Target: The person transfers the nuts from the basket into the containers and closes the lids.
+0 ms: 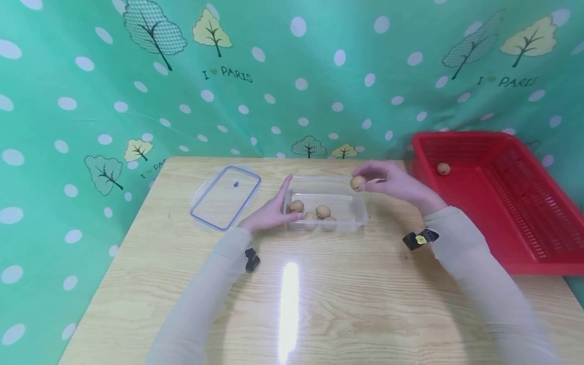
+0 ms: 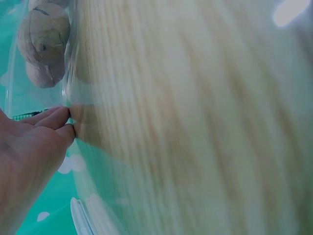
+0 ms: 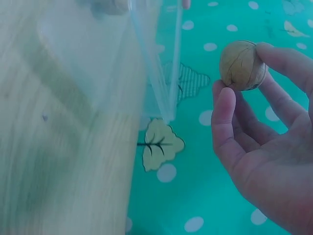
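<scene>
A clear plastic container (image 1: 349,222) stands on the table with several walnuts (image 1: 323,211) grouped in its left half. Spread at its left end, my left hand (image 1: 271,213) touches the container, with the thumb at the front left corner. Straight fingers (image 2: 51,120) of that hand show against the end wall in the left wrist view. Above the container's right back corner, my right hand (image 1: 392,182) pinches one walnut (image 3: 242,66) between thumb and fingertips. The right wrist view shows this walnut held up off the container.
A clear lid (image 1: 225,197) with a blue seal lies flat left of the container. On the right stands a red plastic basket (image 1: 497,218) with one walnut (image 1: 443,169) near its back left corner. A green patterned cloth (image 1: 274,76) hangs behind the wooden table (image 1: 347,304).
</scene>
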The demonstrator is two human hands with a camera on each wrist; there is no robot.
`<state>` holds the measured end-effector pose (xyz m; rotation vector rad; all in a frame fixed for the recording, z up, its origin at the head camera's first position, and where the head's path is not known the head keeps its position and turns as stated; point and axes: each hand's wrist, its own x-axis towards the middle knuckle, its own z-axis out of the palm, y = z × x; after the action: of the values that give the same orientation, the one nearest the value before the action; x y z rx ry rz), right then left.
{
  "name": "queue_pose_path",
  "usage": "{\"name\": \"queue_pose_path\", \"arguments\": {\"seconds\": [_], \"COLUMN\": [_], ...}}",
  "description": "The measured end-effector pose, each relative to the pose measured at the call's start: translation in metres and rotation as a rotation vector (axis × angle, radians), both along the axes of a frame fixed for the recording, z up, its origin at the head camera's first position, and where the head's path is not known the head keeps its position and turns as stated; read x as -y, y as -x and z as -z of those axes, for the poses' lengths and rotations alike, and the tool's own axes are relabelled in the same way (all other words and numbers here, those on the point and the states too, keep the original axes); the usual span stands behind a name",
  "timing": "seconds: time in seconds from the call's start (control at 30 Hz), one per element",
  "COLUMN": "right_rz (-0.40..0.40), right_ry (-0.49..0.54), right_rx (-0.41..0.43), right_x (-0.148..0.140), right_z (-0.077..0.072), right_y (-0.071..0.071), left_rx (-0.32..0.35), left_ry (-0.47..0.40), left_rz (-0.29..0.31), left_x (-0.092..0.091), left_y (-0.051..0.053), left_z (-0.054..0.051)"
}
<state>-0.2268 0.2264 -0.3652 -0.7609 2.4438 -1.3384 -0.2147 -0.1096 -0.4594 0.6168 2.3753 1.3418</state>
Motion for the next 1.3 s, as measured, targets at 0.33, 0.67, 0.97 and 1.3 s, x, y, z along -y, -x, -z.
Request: {"name": "queue_pose_path", "arguments": {"seconds": [0.33, 0.67, 0.97, 1.3], "right_rz": [-0.041, -0.118, -0.143, -0.102], "right_ry": [0.043, 0.057, 0.055, 0.057], "right_rx": [0.066, 0.08, 0.059, 0.158], "right_x": [0.02, 0.048, 0.074, 0.093], "right_z": [0.021, 0.033, 0.045, 0.068], "right_y": [0.001, 0.002, 0.004, 0.011], "left_rx": [0.007, 0.025, 0.007, 0.02], "left_ry": [0.002, 0.001, 0.021, 0.03], "left_rz": [-0.001, 0.017, -0.01, 0.0], "left_x": [-0.002, -0.002, -0.001, -0.003], "left_y": [0.002, 0.004, 0.002, -0.011], "left_z": [-0.003, -0.006, -0.004, -0.026]}}
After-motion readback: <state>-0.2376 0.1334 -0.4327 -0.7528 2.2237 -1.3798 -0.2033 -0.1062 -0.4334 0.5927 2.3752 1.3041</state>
